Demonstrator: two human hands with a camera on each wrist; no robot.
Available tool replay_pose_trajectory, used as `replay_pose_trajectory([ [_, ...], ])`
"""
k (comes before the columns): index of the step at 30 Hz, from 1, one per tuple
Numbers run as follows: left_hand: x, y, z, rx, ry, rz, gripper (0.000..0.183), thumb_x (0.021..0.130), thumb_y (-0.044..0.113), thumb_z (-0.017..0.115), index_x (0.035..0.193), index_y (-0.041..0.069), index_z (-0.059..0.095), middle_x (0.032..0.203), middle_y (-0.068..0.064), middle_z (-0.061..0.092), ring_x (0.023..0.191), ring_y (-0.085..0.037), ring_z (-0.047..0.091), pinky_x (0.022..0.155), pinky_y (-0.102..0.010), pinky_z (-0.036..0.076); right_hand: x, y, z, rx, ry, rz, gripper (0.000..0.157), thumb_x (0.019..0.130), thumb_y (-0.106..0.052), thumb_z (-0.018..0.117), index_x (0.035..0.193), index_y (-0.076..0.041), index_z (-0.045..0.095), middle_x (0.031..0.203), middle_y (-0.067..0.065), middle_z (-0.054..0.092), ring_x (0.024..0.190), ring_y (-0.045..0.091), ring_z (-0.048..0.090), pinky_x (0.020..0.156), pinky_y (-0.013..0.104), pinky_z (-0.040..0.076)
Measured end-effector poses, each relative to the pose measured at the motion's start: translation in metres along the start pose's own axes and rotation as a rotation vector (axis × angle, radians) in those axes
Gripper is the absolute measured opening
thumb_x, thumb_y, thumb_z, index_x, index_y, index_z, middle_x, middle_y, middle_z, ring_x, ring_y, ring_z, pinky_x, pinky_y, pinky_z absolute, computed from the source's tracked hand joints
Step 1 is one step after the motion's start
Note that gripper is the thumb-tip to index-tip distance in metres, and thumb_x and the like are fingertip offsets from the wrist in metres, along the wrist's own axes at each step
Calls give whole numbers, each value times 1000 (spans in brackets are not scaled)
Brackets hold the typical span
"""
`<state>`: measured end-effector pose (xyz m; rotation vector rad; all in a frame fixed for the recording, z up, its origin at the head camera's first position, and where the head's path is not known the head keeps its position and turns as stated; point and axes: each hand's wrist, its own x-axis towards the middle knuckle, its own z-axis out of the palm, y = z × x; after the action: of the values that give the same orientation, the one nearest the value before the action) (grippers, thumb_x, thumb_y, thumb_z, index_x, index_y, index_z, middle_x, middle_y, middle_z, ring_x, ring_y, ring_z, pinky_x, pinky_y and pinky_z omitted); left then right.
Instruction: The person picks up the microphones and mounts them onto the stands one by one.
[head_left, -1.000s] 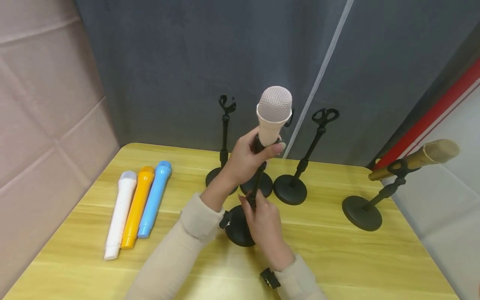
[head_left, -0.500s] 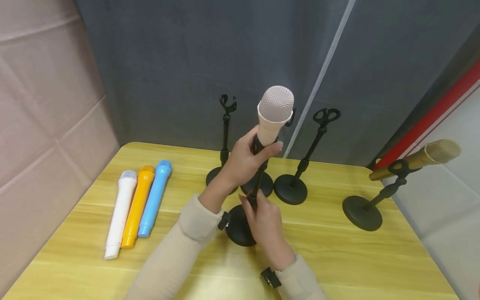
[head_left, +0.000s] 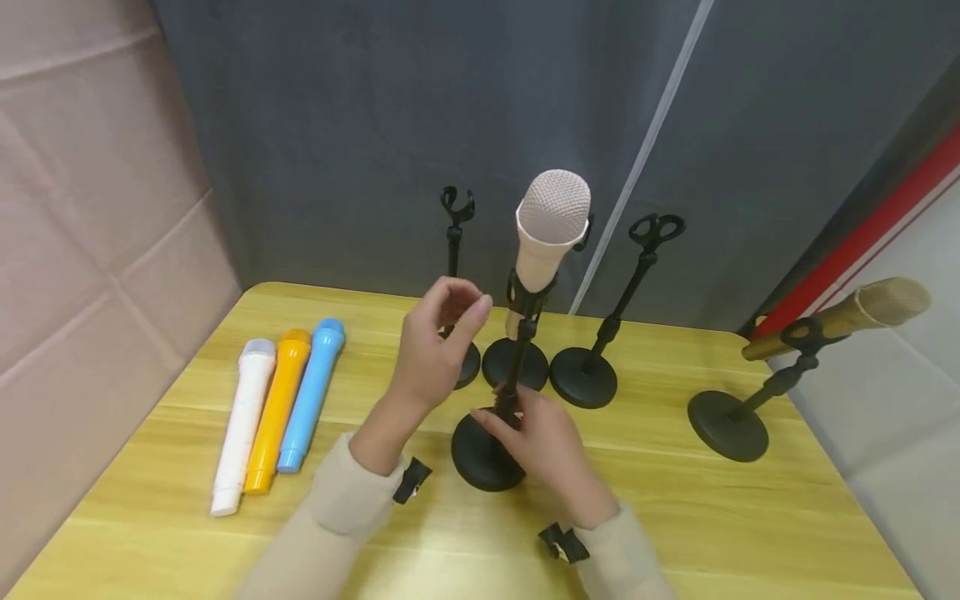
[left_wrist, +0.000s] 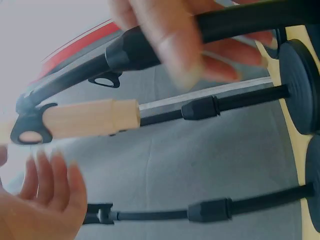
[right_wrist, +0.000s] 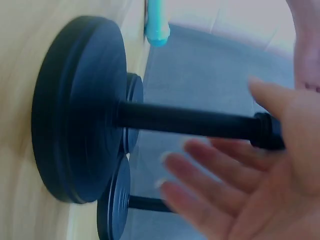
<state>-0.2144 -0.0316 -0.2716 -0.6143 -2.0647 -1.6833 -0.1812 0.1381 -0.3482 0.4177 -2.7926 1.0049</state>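
A pale cream microphone (head_left: 553,218) sits tilted in the clip of a black desk stand (head_left: 489,454). My left hand (head_left: 435,342) is off it, to the left of the clip, with bent, relaxed fingers holding nothing; a gap to the clip shows in the left wrist view. Around the stand's pole is my right hand (head_left: 546,437), thumb and fingers spread loosely. In the right wrist view its fingers (right_wrist: 210,175) lie nearly straight beside the pole (right_wrist: 190,120) without gripping it. The microphone's lower end (left_wrist: 95,117) pokes out below the clip in the left wrist view.
White (head_left: 243,425), orange (head_left: 277,408) and blue (head_left: 312,392) microphones lie side by side at the table's left. Black stands, one at the back left (head_left: 454,242) and another at the back right (head_left: 583,377), rise behind. A gold microphone (head_left: 847,317) rests in a stand (head_left: 727,426) at right.
My left hand has let go of the microphone and clip and moved left and down. My right hand's fingers have loosened from the pole. The microphone stays in the clip.
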Motion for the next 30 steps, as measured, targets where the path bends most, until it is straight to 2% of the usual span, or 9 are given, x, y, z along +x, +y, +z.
replay_pose_trajectory([
  [2,-7,-2,-5,16,-78,-65,17,100,22,61,109,8,65,99,-7,69,89,-16,66,83,-32,56,0,4,-1,-22,-68,25,37,83,-44,82,104,-17,69,89,-2,74,79,13,69,69,31,57],
  [4,-12,-6,-8,33,-190,-131,19,100,26,62,111,12,67,103,-4,70,92,-16,67,84,-33,57,-1,8,-1,-32,-144,54,42,81,-45,83,106,-15,69,93,-1,73,82,14,68,71,34,56],
  [7,-17,-14,-9,58,-345,-198,26,99,31,64,119,15,68,114,1,71,101,-14,67,90,-34,57,-1,13,1,-38,-251,77,55,79,-47,84,116,-10,67,106,3,74,97,17,70,84,38,58],
  [13,-24,-26,-5,36,-548,-199,40,94,27,73,131,14,64,125,1,68,114,-15,66,105,-40,53,-1,23,10,-36,-380,55,95,75,-49,87,147,-1,48,142,16,60,128,29,61,107,47,50],
  [16,-26,-30,-2,52,-624,-204,45,91,26,76,132,15,63,128,3,67,119,-15,65,110,-41,50,-2,26,13,-37,-423,42,105,72,-46,90,153,-2,40,150,17,53,135,30,56,111,49,46],
  [19,-28,-35,1,77,-688,-193,45,91,25,76,133,12,64,132,0,67,123,-16,64,111,-41,49,-2,30,15,-32,-448,21,107,69,-43,93,153,-3,40,150,18,52,133,31,57,109,50,47],
  [22,-30,-40,5,76,-720,-195,42,94,22,73,133,10,64,134,-2,68,125,-14,63,111,-36,49,-1,31,15,-40,-458,17,106,66,-42,95,150,-3,44,147,18,56,128,31,60,106,50,49],
  [26,-32,-45,8,49,-712,-193,36,97,15,68,132,8,65,133,-2,69,123,-13,65,105,-28,52,1,32,15,-87,-471,24,105,63,-45,95,148,-3,48,142,15,60,125,28,62,105,49,50],
  [30,-32,-47,8,35,-693,-189,33,97,12,67,130,6,66,128,-4,71,118,-14,68,99,-24,55,1,33,16,-84,-474,22,104,64,-45,95,147,-3,49,143,14,60,128,28,61,107,48,49],
])
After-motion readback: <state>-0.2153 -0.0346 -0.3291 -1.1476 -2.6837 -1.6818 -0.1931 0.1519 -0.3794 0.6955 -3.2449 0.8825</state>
